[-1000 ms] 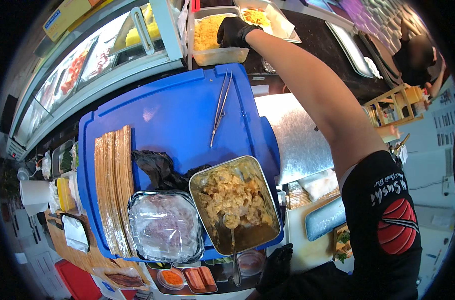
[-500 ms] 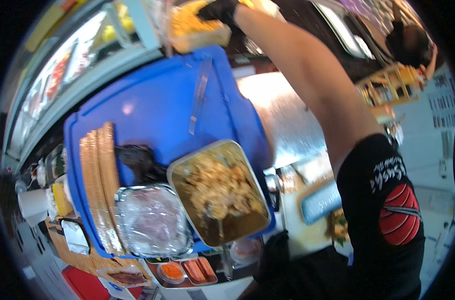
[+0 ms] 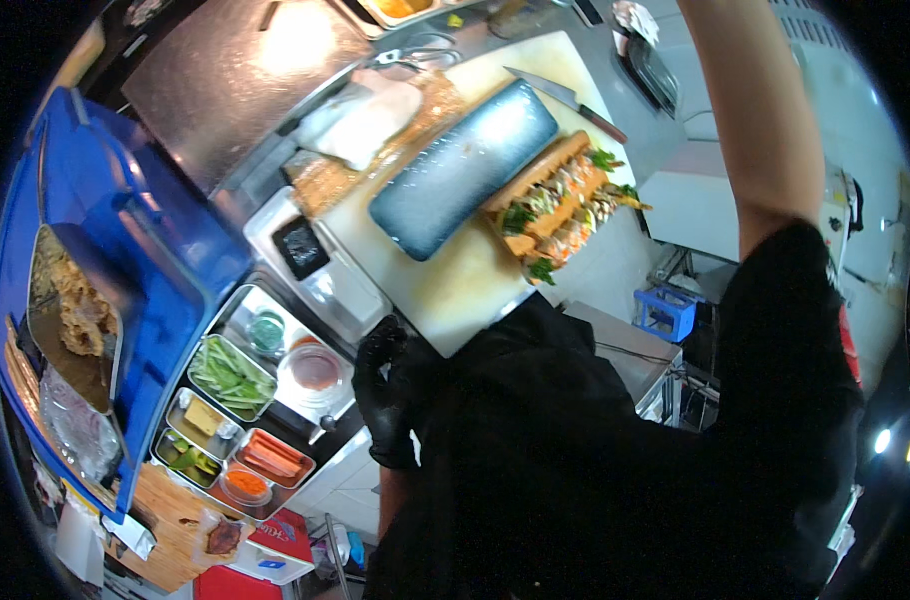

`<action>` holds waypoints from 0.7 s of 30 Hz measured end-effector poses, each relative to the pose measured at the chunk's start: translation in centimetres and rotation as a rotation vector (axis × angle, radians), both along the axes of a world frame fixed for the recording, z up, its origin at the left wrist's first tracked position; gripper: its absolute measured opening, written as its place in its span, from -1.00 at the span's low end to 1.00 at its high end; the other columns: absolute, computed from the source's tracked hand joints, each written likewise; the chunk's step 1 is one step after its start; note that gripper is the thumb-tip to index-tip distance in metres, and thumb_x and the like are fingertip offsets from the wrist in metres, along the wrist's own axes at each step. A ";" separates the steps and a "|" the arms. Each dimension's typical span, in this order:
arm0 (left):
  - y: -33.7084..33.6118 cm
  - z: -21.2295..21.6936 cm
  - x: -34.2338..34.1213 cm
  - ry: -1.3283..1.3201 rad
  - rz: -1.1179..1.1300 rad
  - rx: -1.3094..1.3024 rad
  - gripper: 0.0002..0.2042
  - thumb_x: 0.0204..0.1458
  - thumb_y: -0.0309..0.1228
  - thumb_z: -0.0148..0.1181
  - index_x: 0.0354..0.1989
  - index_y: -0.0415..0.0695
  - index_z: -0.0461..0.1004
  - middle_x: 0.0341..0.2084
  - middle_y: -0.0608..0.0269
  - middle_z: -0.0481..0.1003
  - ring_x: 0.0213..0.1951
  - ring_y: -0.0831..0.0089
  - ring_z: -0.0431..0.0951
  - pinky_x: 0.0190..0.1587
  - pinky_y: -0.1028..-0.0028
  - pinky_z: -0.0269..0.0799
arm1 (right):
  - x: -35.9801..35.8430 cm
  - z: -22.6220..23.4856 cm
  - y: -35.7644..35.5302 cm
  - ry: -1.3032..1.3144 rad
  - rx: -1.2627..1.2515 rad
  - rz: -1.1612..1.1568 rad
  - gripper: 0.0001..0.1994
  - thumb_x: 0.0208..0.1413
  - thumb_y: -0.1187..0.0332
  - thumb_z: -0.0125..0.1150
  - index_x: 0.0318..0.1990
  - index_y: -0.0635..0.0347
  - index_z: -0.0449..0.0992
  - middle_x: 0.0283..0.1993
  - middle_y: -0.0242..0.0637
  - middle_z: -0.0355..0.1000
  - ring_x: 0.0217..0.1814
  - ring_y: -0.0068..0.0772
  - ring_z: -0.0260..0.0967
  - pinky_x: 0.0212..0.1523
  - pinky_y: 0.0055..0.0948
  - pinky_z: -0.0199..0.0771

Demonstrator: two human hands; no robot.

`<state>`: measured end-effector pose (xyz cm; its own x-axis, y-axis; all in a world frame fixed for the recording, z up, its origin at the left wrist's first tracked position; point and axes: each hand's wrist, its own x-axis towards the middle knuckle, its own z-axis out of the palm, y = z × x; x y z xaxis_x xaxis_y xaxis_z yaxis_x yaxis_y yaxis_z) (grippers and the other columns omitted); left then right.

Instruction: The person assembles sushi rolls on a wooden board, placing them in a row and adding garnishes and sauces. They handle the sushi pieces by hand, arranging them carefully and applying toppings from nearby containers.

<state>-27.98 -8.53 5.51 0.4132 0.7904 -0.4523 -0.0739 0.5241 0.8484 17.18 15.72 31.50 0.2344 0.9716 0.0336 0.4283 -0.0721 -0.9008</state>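
Note:
My left hand (image 3: pixel 383 395), in a black glove, hangs beside the near corner of a white cutting board (image 3: pixel 455 290). Its fingers are hard to tell from my black clothing, and nothing can be made out in them. My bare right forearm (image 3: pixel 770 110) reaches up past the top edge; that hand is out of the picture. On the board stands a long blue-grey rectangular plate (image 3: pixel 460 175). Beside it lie filled split rolls (image 3: pixel 535 190) with green leaves. A knife (image 3: pixel 570 98) rests at the board's far right.
Left of my left hand are metal containers with green vegetable strips (image 3: pixel 233 378), orange sticks (image 3: pixel 275 455) and orange shreds (image 3: pixel 245 486). Fried battered pieces (image 3: pixel 83 310) fill a tray on a blue lid (image 3: pixel 165 250). A blue stool (image 3: pixel 665 315) stands at lower right.
The view has swung right, from the blue lid to the cutting board. My right hand, earlier at a container of yellow shreds, is out of frame. My left hand now shows.

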 end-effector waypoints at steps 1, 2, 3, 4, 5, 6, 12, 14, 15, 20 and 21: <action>0.1 0.7 0.6 0.067 -0.055 0.067 -0.62 0.13 -0.41 0.18 0.12 -0.27 0.49 0.03 0.10 0.54 0.07 0.31 0.52 0.17 0.32 0.39 | 2.3 0.0 -4.7 0.024 -0.052 -0.059 -0.42 0.24 0.08 0.22 0.31 0.20 0.35 0.26 -0.10 0.42 0.26 -0.28 0.41 0.20 -0.33 0.48; -0.5 0.8 1.5 0.093 -0.103 0.080 -0.65 0.15 -0.45 0.17 0.11 -0.27 0.49 0.02 0.11 0.55 0.06 0.33 0.53 0.16 0.34 0.40 | 4.3 -0.6 -9.5 0.067 -0.117 -0.116 -0.41 0.24 0.07 0.22 0.32 0.20 0.34 0.27 -0.10 0.41 0.27 -0.27 0.40 0.20 -0.33 0.48; -1.1 1.1 2.6 0.151 -0.121 0.107 -0.67 0.17 -0.50 0.16 0.11 -0.26 0.50 0.02 0.11 0.55 0.05 0.34 0.54 0.15 0.35 0.41 | 6.5 -3.1 -14.2 0.170 -0.198 -0.155 -0.41 0.23 0.06 0.22 0.32 0.19 0.34 0.28 -0.09 0.40 0.28 -0.27 0.40 0.20 -0.32 0.48; -2.0 1.8 3.5 0.217 -0.124 0.138 -0.69 0.19 -0.55 0.15 0.10 -0.26 0.50 0.01 0.12 0.56 0.03 0.36 0.54 0.14 0.37 0.42 | 10.7 -6.5 -18.7 0.389 -0.271 -0.178 -0.49 0.32 0.22 0.14 0.33 0.28 0.32 0.28 -0.13 0.41 0.30 -0.36 0.38 0.34 -0.41 0.35; -2.9 1.8 4.3 0.175 -0.092 0.120 -0.71 0.21 -0.64 0.11 0.09 -0.23 0.51 -0.01 0.13 0.57 0.00 0.40 0.56 0.12 0.41 0.42 | 9.0 -7.7 -21.7 0.434 -0.222 0.026 -0.54 0.30 0.23 0.16 0.27 0.29 0.39 0.20 -0.18 0.47 0.25 -0.35 0.41 0.31 -0.43 0.38; -3.5 1.1 5.1 0.194 -0.146 0.110 -0.71 0.21 -0.63 0.11 0.10 -0.24 0.51 -0.01 0.13 0.57 -0.01 0.40 0.56 0.12 0.41 0.42 | 6.9 -8.1 -25.7 0.475 -0.296 -0.111 -0.56 0.27 0.26 0.20 0.23 0.29 0.42 0.17 -0.19 0.50 0.20 -0.37 0.44 0.26 -0.43 0.42; -7.9 -0.9 9.6 0.286 -0.159 0.115 -0.71 0.22 -0.58 0.15 0.12 -0.27 0.51 0.00 0.14 0.59 -0.04 0.45 0.58 0.09 0.43 0.47 | 1.7 -13.1 -38.6 0.605 -0.601 -0.470 -0.65 0.16 0.38 0.36 0.08 0.31 0.55 -0.07 -0.26 0.61 -0.09 -0.45 0.59 -0.10 -0.49 0.59; -9.1 -2.5 10.7 0.334 -0.115 0.167 -0.70 0.23 -0.55 0.15 0.13 -0.25 0.51 -0.01 0.16 0.60 -0.06 0.46 0.58 0.08 0.43 0.46 | 1.2 -15.8 -41.7 0.755 -0.602 -0.439 -0.66 0.17 0.31 0.36 0.04 0.28 0.57 -0.15 -0.27 0.61 -0.13 -0.48 0.57 -0.20 -0.58 0.50; -9.5 -3.5 11.1 0.392 -0.109 0.189 -0.70 0.24 -0.54 0.15 0.14 -0.25 0.51 -0.02 0.16 0.60 -0.08 0.46 0.58 0.05 0.44 0.47 | 1.1 -16.6 -42.7 0.801 -0.645 -0.444 -0.66 0.17 0.33 0.36 0.04 0.30 0.57 -0.14 -0.27 0.61 -0.13 -0.45 0.58 -0.18 -0.54 0.54; -10.6 -7.1 13.4 0.474 0.066 0.325 -0.72 0.28 -0.48 0.12 0.13 -0.24 0.53 -0.09 0.17 0.62 -0.17 0.48 0.58 -0.05 0.47 0.48 | 1.6 -19.1 -47.0 0.843 -0.733 -0.494 -0.67 0.12 0.40 0.42 0.00 0.38 0.58 -0.14 -0.17 0.61 -0.20 -0.34 0.61 -0.20 -0.47 0.63; -10.7 -7.9 13.6 0.469 0.107 0.322 -0.72 0.29 -0.45 0.11 0.13 -0.23 0.52 -0.11 0.17 0.61 -0.18 0.51 0.57 -0.07 0.50 0.47 | 1.9 -19.3 -47.2 0.787 -0.728 -0.458 -0.68 0.11 0.41 0.42 -0.01 0.39 0.59 -0.16 -0.16 0.62 -0.21 -0.37 0.61 -0.20 -0.48 0.63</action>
